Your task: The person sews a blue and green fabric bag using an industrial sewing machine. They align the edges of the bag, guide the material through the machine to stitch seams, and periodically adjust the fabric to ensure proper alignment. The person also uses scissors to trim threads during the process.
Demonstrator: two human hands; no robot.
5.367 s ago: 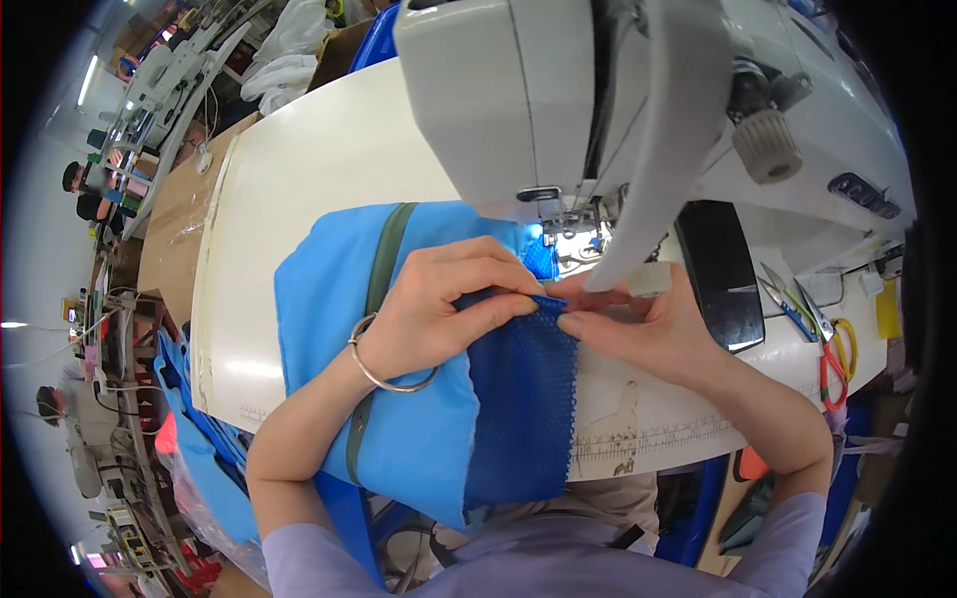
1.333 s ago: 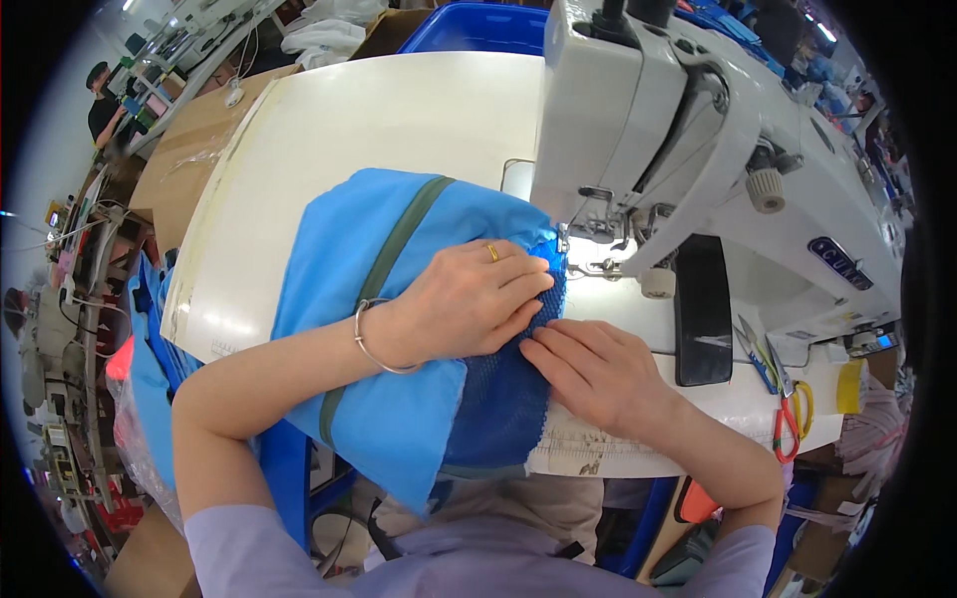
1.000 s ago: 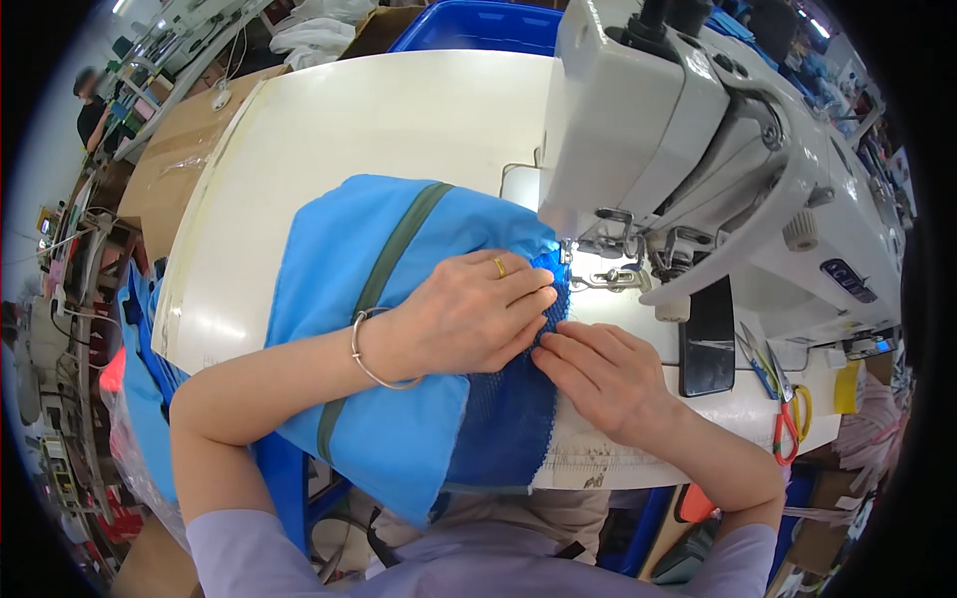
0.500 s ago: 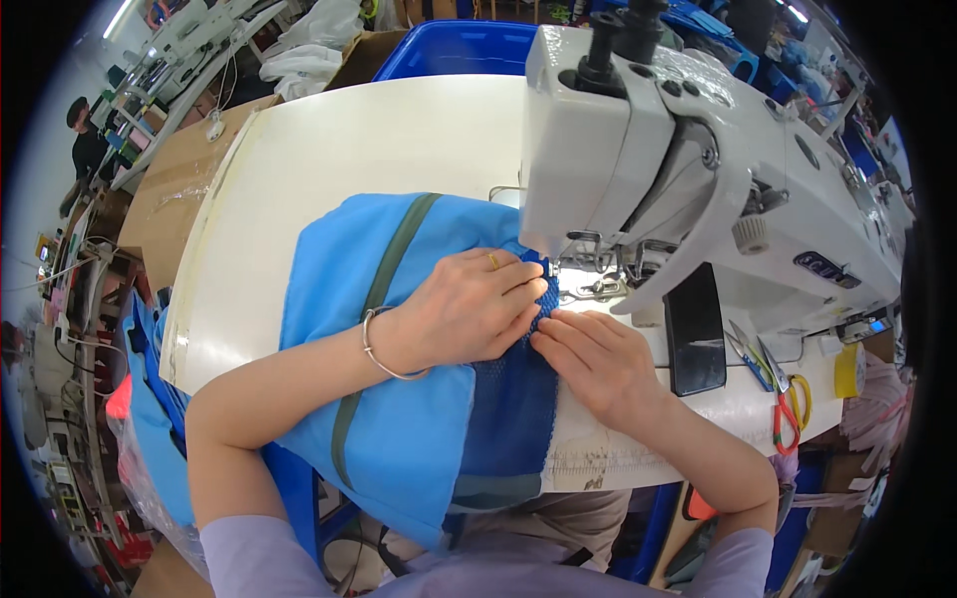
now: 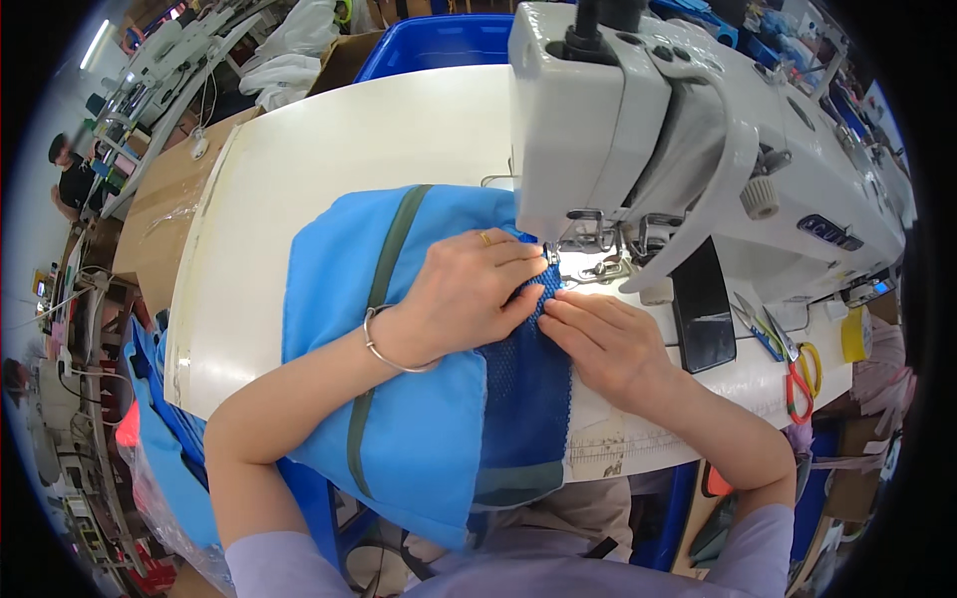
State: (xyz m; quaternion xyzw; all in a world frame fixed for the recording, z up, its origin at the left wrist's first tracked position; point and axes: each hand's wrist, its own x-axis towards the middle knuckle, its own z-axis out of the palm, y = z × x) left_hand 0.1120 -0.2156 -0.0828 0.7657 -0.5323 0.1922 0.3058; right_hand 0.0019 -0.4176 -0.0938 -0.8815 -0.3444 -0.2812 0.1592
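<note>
A light blue fabric piece (image 5: 419, 429) with a dark green stripe (image 5: 391, 254) and a dark blue mesh panel (image 5: 525, 399) lies on the white sewing table (image 5: 269, 149). Its mesh edge runs up to the presser foot of a white sewing machine (image 5: 563, 130), beside the lit needle area. My left hand (image 5: 474, 289) rests across the fabric, fingertips close to the foot, thumb and fingers closed on the mesh edge. Just nearer me, my right hand (image 5: 613, 344) pinches the same edge between thumb and fingers. Some cloth under both hands is hidden.
Right of my right hand lie a black phone (image 5: 704, 309), scissors with red and yellow handles (image 5: 788, 354) and a yellow tape roll (image 5: 854, 334). A blue bin (image 5: 439, 45) stands behind the table. More blue cloth (image 5: 169, 419) hangs at the left. Another person (image 5: 75, 179) is far left.
The view has shifted slightly. My left thumb and fingers have parted a little, showing more mesh between them. The fabric's near end has swung slightly right. Both hands stay by the foot.
</note>
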